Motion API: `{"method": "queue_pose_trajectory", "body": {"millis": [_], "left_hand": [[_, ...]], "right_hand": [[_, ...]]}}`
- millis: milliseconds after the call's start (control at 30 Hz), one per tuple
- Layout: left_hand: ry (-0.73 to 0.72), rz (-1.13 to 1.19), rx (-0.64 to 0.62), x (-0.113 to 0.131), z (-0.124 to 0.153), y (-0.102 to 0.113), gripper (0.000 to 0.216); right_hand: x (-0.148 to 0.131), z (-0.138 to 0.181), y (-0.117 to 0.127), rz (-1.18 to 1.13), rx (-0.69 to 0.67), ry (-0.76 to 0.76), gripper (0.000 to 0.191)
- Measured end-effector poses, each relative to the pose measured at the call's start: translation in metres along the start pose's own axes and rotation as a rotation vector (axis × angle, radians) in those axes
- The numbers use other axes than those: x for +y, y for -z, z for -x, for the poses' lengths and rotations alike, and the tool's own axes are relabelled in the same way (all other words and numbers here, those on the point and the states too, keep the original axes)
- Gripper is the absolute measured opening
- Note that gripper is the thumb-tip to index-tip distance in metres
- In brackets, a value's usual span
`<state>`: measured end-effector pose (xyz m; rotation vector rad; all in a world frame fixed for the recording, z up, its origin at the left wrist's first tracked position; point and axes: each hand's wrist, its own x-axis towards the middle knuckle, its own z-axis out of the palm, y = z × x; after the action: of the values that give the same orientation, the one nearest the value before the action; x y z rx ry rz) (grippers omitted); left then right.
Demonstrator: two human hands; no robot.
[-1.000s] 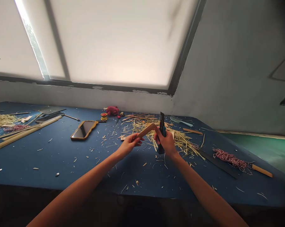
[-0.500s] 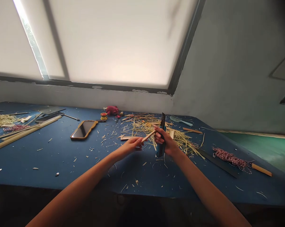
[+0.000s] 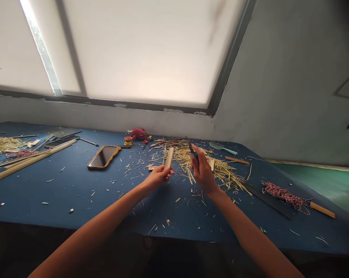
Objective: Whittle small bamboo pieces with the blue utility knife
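Note:
Between the fingers of my left hand [image 3: 159, 176] is the lower end of a flat pale bamboo strip [image 3: 169, 157], its broad face toward me and its top tilted slightly right. My right hand [image 3: 203, 172] is closed around a blue-handled utility knife [image 3: 195, 155]; its dark blade points up and to the left. Strip and knife are apart. Behind both hands lies a spread of thin bamboo slivers [image 3: 226, 174] on the blue table [image 3: 105, 208].
A phone [image 3: 104, 157] lies left of my hands. Bamboo lengths [image 3: 37, 160] are farther left. A hairbrush [image 3: 223, 148] sits at the back right. Toward the right edge are a bundle of red-and-white cord [image 3: 282, 195] and a long dark blade [image 3: 268, 200] with a wooden handle [image 3: 322, 209].
The bamboo strip has turned upright and come away from my right hand, which touched its far end before. The knife has tilted and my right hand has turned with it.

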<state>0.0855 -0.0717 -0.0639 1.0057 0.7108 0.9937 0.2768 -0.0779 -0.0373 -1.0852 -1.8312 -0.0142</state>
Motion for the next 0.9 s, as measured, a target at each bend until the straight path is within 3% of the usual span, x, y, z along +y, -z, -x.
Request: {"method": "queue_pose_trajectory", "body": {"millis": [67,167,267,400,500,633,800,900], "left_hand": [[-0.023,-0.017,-0.015,0.003,0.002,-0.002,0.035],[-0.062,-0.068,-0.020,0.004,0.003,-0.003,0.039],[-0.086,-0.095,-0.013,0.004,0.002,-0.001,0.043],[-0.101,-0.113,-0.018,0.004,0.003,0.000,0.041],[-0.108,-0.113,-0.007,0.004,0.003,-0.002,0.040],[-0.010,-0.053,0.024,0.003,0.001,-0.004,0.028],[0.093,0.089,0.080,0.002,-0.003,-0.002,0.013],[0.116,0.141,0.061,0.006,-0.002,-0.001,0.014]], "right_hand": [[-0.001,0.001,-0.002,0.091,-0.128,0.061,0.041],[-0.004,0.004,-0.007,0.218,-0.253,0.036,0.036],[-0.007,0.006,-0.011,0.221,-0.178,0.036,0.035],[-0.010,0.008,-0.012,0.244,-0.212,0.043,0.033],[-0.010,0.007,-0.012,0.263,-0.162,0.040,0.036],[-0.007,0.006,-0.015,0.282,-0.220,-0.009,0.039],[-0.003,0.001,-0.008,0.235,-0.011,0.073,0.057],[0.000,-0.002,-0.002,0.252,0.045,0.103,0.054]]}}
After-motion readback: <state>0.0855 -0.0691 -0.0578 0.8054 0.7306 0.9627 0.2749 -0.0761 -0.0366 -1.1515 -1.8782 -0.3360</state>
